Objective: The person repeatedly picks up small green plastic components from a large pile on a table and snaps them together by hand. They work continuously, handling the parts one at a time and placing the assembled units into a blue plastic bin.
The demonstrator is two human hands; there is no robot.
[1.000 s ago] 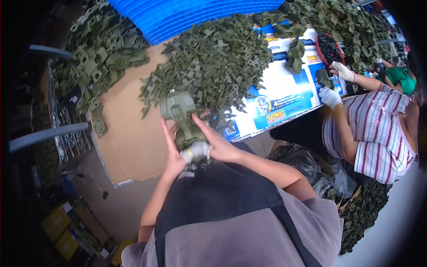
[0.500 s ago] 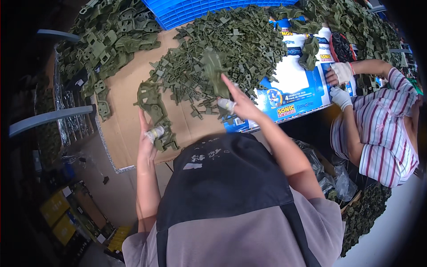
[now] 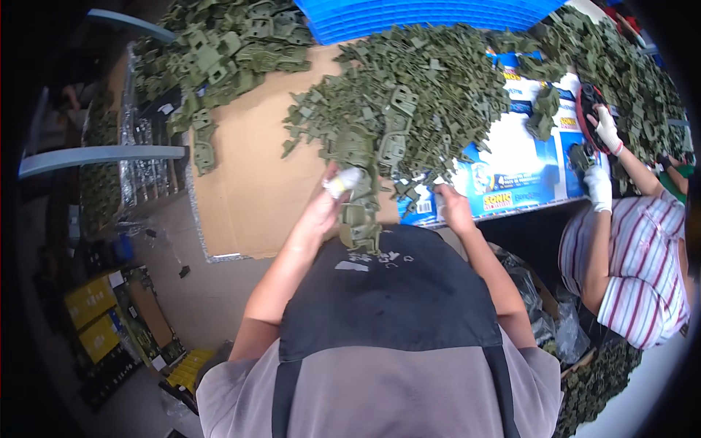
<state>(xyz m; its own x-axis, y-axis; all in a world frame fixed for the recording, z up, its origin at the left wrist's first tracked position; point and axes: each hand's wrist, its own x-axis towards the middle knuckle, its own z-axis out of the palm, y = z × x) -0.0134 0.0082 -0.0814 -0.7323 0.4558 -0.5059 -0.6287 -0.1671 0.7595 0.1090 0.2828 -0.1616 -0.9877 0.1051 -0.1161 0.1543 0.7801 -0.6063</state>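
My left hand (image 3: 326, 201), with white wrap on its fingers, is closed on the side of a long olive-green plastic part (image 3: 359, 212). The part stands over the table's near edge, in front of my apron. Another long olive-green part (image 3: 396, 131) lies just right of it, on the near side of a heap of small green plastic pieces (image 3: 438, 87). My right hand (image 3: 457, 209) is over the printed cardboard at the near edge, thumb and fingers pinched together. Whatever is between those fingertips is too small to make out.
Larger green parts (image 3: 234, 58) are piled at the far left, beside bare brown cardboard (image 3: 248, 160). A blue crate (image 3: 423, 22) stands at the back. To the right, a co-worker in a striped shirt (image 3: 621, 255) and white gloves handles a black-and-red object (image 3: 588, 117).
My left hand has moved right with its green part. My right hand has let go of the other long part, which now lies on the heap, and has moved right and nearer.
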